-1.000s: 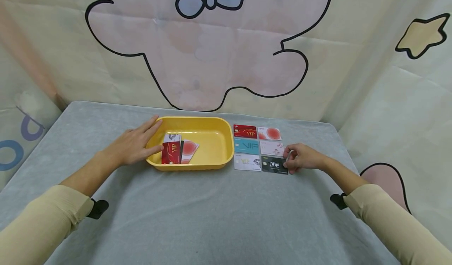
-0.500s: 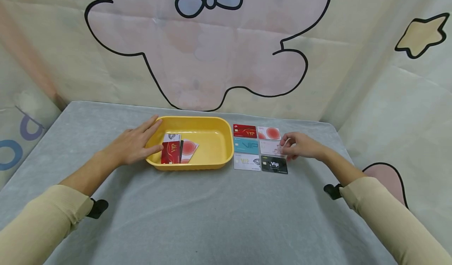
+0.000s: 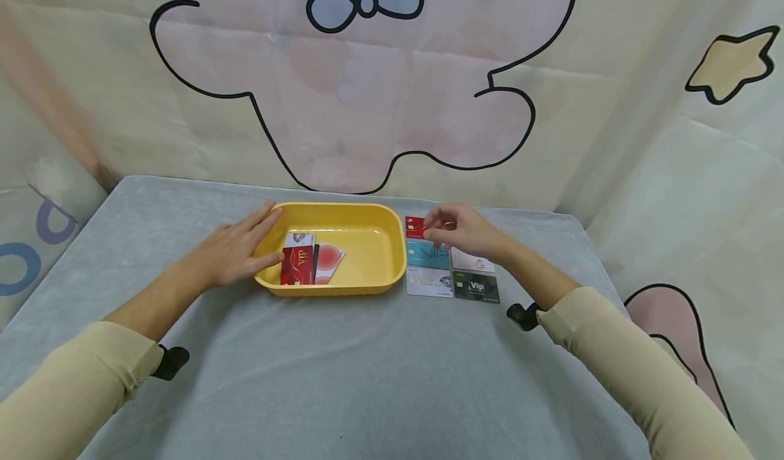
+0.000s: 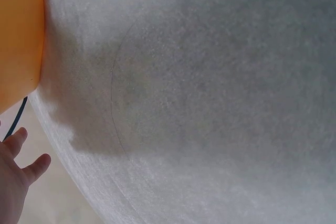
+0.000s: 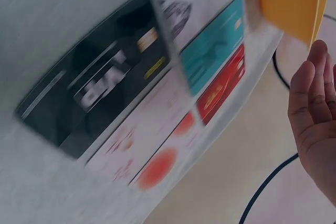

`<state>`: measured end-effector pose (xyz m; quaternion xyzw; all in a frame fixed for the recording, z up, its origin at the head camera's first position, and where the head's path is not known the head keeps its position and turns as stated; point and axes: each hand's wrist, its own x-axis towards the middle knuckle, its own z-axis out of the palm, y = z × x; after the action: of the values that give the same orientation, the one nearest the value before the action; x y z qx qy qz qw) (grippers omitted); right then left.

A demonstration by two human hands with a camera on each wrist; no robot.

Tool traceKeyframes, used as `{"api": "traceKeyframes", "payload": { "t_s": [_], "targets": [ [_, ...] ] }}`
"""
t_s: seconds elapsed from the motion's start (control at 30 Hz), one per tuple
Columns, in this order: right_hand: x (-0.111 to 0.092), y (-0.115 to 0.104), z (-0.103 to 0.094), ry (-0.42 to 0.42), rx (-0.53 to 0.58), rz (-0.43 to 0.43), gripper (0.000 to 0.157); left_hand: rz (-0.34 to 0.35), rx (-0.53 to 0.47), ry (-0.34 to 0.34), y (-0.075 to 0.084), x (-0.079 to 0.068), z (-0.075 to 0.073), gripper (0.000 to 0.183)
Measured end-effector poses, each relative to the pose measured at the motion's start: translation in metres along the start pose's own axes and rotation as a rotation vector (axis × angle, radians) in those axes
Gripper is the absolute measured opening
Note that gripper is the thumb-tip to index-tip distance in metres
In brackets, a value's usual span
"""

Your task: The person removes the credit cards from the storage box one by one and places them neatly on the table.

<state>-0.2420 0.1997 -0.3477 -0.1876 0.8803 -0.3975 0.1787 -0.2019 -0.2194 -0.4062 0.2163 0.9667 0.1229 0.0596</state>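
Note:
My left hand point(image 3: 229, 250) rests on the left rim of a yellow tray point(image 3: 367, 256), fingers spread and fairly straight. Inside the tray lie several cards, among them a red VIP card point(image 3: 297, 265) and a white card with a red circle point(image 3: 329, 261). My right hand point(image 3: 468, 232) hovers over the cards right of the tray, fingers loosely bent and holding nothing. In the right wrist view, those cards lie in two columns: a black Vip card point(image 5: 102, 77), a white-pink card point(image 5: 139, 121), a red-circle card point(image 5: 160, 169), a silver-white card point(image 5: 197, 3), a teal card point(image 5: 215, 48) and a red card point(image 5: 223, 87).
A grey cloth point(image 3: 343, 365) covers the table. Behind it hangs a cream curtain point(image 3: 612, 140) with cartoon drawings. A dark wrist strap piece point(image 3: 523, 317) sticks out at the right sleeve, another point(image 3: 170, 363) at the left.
My right hand has gone from the black card's right edge, up past the white-pink card, then left over the top row. The left hand and the cards stay in place.

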Motion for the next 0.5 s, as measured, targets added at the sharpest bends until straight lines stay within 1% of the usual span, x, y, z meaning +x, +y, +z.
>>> {"api": "traceKeyframes", "payload": {
  "t_s": [0.1, 0.17, 0.33, 0.5],
  "targets": [
    [0.008, -0.012, 0.009, -0.035, 0.034, -0.042, 0.023, 0.006, -0.003, 0.007, 0.0, 0.0, 0.0, 0.086],
    [0.013, -0.018, 0.014, -0.061, 0.063, -0.052, 0.027, 0.004, -0.003, 0.008, 0.0, 0.0, 0.0, 0.086],
    [0.022, -0.031, 0.025, -0.124, 0.16, -0.019, 0.036, 0.0, -0.008, 0.006, 0.0, 0.0, 0.0, 0.086],
    [0.035, -0.036, 0.04, -0.166, 0.254, 0.002, 0.046, -0.005, -0.009, 0.003, 0.0, -0.001, -0.001, 0.087]
  ]
}}
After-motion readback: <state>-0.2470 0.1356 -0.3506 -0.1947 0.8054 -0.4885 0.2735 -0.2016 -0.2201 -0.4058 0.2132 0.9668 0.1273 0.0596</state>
